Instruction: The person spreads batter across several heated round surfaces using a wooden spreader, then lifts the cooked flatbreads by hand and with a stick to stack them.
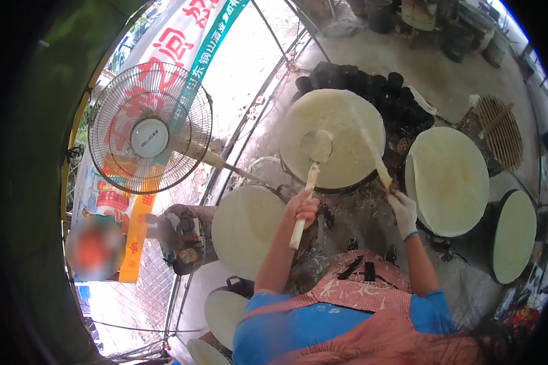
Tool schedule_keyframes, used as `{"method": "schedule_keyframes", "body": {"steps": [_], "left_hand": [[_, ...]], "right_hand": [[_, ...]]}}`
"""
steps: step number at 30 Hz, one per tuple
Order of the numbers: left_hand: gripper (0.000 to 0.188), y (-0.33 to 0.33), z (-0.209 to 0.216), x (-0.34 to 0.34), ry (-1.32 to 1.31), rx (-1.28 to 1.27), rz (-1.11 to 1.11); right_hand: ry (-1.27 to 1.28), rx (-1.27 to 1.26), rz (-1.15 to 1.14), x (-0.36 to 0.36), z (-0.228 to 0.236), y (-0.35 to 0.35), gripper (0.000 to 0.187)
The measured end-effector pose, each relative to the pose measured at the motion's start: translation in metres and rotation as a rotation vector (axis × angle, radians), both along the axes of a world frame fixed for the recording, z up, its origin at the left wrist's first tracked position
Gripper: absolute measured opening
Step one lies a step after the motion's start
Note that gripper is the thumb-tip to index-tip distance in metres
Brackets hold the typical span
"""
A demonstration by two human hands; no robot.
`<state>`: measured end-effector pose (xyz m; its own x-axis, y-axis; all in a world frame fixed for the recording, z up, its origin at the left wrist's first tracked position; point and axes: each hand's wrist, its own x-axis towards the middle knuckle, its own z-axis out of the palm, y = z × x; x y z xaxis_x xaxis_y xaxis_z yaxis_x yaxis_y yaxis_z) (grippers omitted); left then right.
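Observation:
My left hand [304, 207] is closed around the pale handle of a ladle [316, 146], whose round head rests on a large round griddle [374, 173] in front of me. Pale yellow batter [304, 115] covers the griddle's surface. In a white glove, my right hand [403, 212] grips the handle end of a long, thin scraper [380, 164]. Its blade reaches across the right part of the batter, and its far end blends into the pale surface. Right of this griddle, a pale round sheet [449, 182] lies on another round surface, overhanging its left edge slightly.
A standing fan [150, 137] is at the left, before hanging banners [182, 36]. More round griddles stand at left [248, 231] and far right [514, 237]. Black blocks [347, 76] are piled behind the middle griddle. A slatted round rack [499, 131] lies at the right.

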<state>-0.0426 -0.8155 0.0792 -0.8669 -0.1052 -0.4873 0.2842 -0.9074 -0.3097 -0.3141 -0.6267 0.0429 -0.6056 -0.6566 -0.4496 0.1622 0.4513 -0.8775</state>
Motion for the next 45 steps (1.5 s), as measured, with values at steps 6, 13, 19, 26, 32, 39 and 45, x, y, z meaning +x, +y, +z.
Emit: {"method": "schedule_keyframes", "body": {"steps": [6, 13, 19, 26, 32, 39, 45], "left_hand": [[0.019, 0.065, -0.001, 0.053, 0.354, -0.576, 0.159], [0.018, 0.101, -0.004, 0.073, -0.011, -0.069, 0.127], [0.035, 0.133, -0.027, 0.1, 0.064, 0.125, 0.01], [0.044, 0.144, -0.01, 0.099, -0.11, 0.171, 0.025], [0.048, 0.175, -0.038, 0.111, 0.128, 0.203, -0.056], [0.038, 0.24, -0.044, 0.076, 0.154, 0.248, 0.071], [0.031, 0.288, -0.011, 0.045, 0.042, 0.312, 0.208]], "right_hand": [[0.5, 0.119, 0.261, -0.031, -0.008, 0.008, 0.034], [0.517, 0.227, 0.309, -0.009, 0.003, 0.005, 0.034], [0.473, 0.078, 0.232, -0.014, -0.019, -0.009, 0.037], [0.295, 0.045, 0.213, 0.007, -0.019, -0.006, 0.037], [-0.624, -0.221, 0.43, 0.001, 0.005, 0.075, 0.056], [0.3, 0.154, 0.582, 0.007, -0.004, 0.144, 0.033], [1.179, 0.164, 0.294, -0.04, -0.042, 0.162, 0.035]]}}
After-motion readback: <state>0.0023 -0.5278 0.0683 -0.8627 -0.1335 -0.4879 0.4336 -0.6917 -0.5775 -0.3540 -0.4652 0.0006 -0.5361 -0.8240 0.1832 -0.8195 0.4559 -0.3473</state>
